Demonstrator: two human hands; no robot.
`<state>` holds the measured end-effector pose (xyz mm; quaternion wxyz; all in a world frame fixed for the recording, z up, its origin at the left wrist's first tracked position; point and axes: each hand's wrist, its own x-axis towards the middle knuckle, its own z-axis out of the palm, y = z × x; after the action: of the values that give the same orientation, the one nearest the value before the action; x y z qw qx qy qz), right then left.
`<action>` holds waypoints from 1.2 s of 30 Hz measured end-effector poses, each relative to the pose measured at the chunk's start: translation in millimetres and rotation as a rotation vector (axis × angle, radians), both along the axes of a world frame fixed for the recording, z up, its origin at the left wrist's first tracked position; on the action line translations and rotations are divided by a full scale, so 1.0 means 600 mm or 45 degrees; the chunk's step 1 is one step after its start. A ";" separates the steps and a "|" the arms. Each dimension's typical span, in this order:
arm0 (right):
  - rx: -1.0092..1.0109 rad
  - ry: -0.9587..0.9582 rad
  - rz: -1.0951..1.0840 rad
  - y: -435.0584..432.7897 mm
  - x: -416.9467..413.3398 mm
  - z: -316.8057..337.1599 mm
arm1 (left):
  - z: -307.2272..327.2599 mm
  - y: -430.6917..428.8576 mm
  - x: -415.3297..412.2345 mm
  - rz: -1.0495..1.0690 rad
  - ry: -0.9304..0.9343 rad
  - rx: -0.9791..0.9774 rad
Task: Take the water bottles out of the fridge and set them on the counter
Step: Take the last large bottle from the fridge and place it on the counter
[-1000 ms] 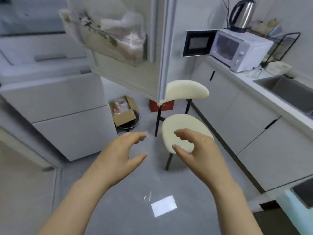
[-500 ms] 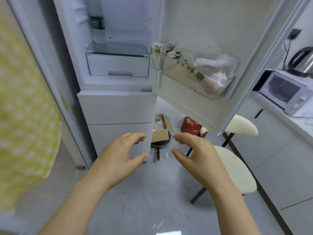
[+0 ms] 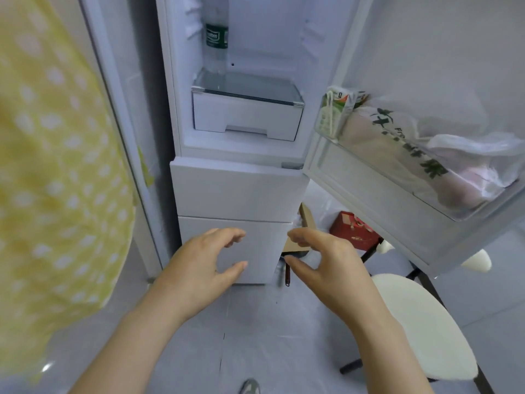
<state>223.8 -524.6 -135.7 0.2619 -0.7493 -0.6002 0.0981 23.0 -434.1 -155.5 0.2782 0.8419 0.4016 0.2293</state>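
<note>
- Kitchen floor underfoot, fridge (image 3: pixel 235 189) open ahead, its door (image 3: pixel 426 66) swung out to the right.
- Water bottle (image 3: pixel 216 35) stands upright at the back left corner of the glass shelf (image 3: pixel 255 83), well above my hands.
- Left hand (image 3: pixel 199 268) and right hand (image 3: pixel 326 268) both empty, fingers (image 3: pixel 227 234) loosely curved, half spread.
- Risk: deep reach; a fingertip-only grab could tip the bottle or let it slip.
- Risk: chair (image 3: pixel 420 322) is close on my right; turning to the counter, not in view, I could bump it or the door.

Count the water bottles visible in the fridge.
1. The water bottle stands back left on the glass shelf. Higher shelves are out of view, so more may be hidden.
</note>
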 end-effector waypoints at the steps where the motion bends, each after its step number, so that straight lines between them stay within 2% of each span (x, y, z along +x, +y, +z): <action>1: -0.004 0.002 0.007 0.018 0.007 -0.002 | -0.001 0.016 0.007 0.005 0.000 -0.002; 16: 0.006 0.039 0.138 0.316 0.173 0.001 | 0.012 0.272 0.157 0.113 0.018 0.047; 26: -0.023 0.048 0.170 0.498 0.198 -0.008 | 0.008 0.454 0.182 0.133 -0.021 0.004; 36: 0.043 0.070 0.082 0.701 0.181 0.014 | 0.039 0.670 0.173 0.118 -0.127 -0.022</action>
<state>332.5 -103.9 -127.5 0.2875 -0.7222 -0.6181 0.1169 127.0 -32.2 -132.3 0.2940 0.8075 0.4278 0.2801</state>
